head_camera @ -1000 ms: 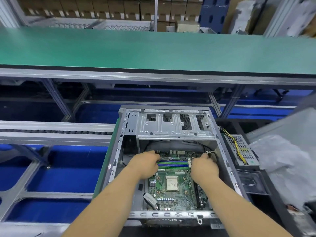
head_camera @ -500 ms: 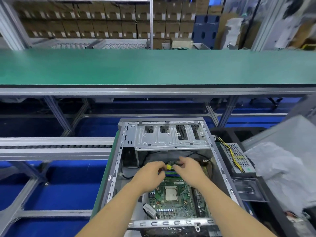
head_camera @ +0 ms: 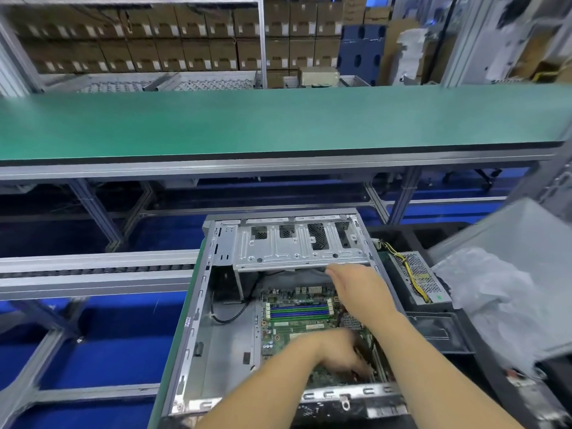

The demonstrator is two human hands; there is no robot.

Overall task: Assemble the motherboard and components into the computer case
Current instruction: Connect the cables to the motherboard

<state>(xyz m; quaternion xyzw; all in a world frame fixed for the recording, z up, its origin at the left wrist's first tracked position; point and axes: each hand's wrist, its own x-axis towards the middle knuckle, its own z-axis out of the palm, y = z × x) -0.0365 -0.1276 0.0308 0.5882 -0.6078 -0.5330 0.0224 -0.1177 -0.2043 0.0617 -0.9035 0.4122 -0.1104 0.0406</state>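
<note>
The grey computer case [head_camera: 198,320] lies open in front of me, with a silver drive cage [head_camera: 294,246] across its far end. The green motherboard [head_camera: 297,314] sits inside, blue and green memory slots showing. My left hand [head_camera: 340,354] is blurred and reaches down onto the board's near right part; its fingers are too smeared to read. My right hand [head_camera: 359,289] stretches forward over the board's far right corner. Its straight fingers touch the cage's near edge and hold nothing I can see.
A mesh-covered power supply [head_camera: 418,277] with yellow wires lies right of the case, beside crumpled clear plastic [head_camera: 495,298]. A black cable [head_camera: 229,317] loops along the case's left floor. A green conveyor belt [head_camera: 278,119] runs behind, and a roller rail [head_camera: 93,270] to the left.
Both hands were together above the memory slots. Now the left has dropped to the board's near right part, and the right has moved up to the drive cage. The view tilted upward.
</note>
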